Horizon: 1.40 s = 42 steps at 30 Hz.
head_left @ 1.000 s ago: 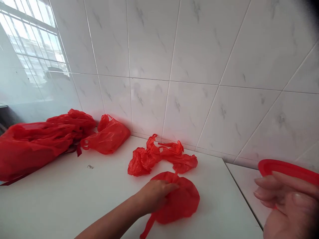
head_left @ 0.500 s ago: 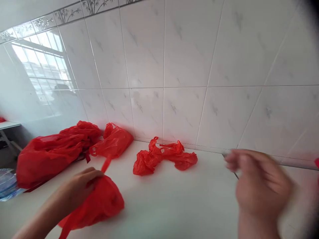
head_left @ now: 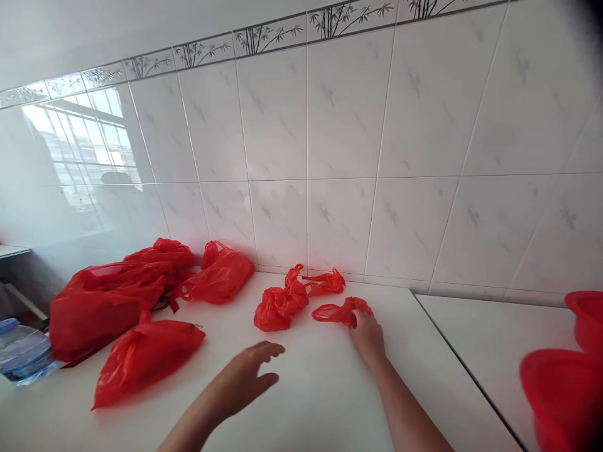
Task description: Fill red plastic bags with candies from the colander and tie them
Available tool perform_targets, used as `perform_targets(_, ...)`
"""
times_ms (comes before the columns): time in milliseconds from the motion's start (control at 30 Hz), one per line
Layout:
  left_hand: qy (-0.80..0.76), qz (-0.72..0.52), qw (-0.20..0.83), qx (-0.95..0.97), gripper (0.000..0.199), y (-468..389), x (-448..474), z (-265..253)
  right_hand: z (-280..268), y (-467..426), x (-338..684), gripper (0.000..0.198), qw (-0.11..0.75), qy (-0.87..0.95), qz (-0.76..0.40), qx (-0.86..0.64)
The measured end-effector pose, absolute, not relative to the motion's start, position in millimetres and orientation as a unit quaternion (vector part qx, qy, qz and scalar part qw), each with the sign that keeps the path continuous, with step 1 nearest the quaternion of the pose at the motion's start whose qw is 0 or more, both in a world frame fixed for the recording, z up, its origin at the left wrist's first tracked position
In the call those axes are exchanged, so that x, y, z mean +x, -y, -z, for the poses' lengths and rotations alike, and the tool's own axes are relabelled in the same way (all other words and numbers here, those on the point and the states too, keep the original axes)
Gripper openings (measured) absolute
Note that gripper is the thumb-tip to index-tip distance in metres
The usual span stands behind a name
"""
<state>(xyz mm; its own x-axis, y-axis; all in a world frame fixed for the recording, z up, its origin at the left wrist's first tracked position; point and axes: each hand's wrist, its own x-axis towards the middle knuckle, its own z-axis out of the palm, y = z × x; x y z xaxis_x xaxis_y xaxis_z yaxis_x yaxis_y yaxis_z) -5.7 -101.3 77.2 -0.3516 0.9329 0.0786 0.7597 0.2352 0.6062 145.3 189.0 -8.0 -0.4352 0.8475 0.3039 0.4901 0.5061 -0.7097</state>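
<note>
Two bare hands are over the white table [head_left: 325, 402], apart from each other. The right hand [head_left: 370, 339] grips one end of a thin red bag [head_left: 332, 313], which lies just to the right of the crumpled bag [head_left: 280, 309]. The long axis of this thin bag runs mostly from side to side; its rounded, loop-like end points left, toward the crumpled bag, and its other end goes under the fingers. The left hand [head_left: 252, 376] is in the air, on the near side of the crumpled bag, with thumb and fingers parted and pointing to the right.

Behind and to the right of the crumpled bag is a twisted red strip [head_left: 327, 282]; if the two are joined, I cannot tell. Well to the left of the crumpled bag lies a tied red bag [head_left: 151, 348], its one corner pointing to the near left. Farther left there are a big red heap [head_left: 101, 301] and a bottle [head_left: 23, 351]. Far to the right of the crumpled bag stand two red bowls [head_left: 563, 389], cut by the picture edge.
</note>
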Motion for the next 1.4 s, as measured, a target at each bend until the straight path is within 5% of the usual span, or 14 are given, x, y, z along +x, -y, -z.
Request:
perform_targets(100,-0.718,-0.321,0.228,0.574,0.053,71,18,-55,12,-176,164,0.012,0.347,0.776,-0.302,-0.431)
perform_targets(367,-0.575,-0.606,0.360,0.416,0.091,-19,64,-10,13,-132,205,0.024,0.413,0.697,-0.436,-0.393)
perform_targets(667,-0.469,-0.737,0.375,0.311,0.045,-44,78,6,8,-98,218,0.025,0.332,0.673,-0.578,-0.320)
perform_targets(800,-0.422,-0.762,0.412,0.266,0.023,-42,68,12,8,-116,218,0.032,0.430,0.520,-0.674,-0.301)
perform_targets(1000,-0.326,-0.808,0.459,0.173,0.026,-43,46,10,14,-158,235,0.033,0.530,0.372,-0.701,-0.298)
perform_targets(1400,-0.283,-0.847,0.431,0.132,0.027,-48,18,12,7,-179,259,0.009,0.534,0.349,-0.731,-0.240)
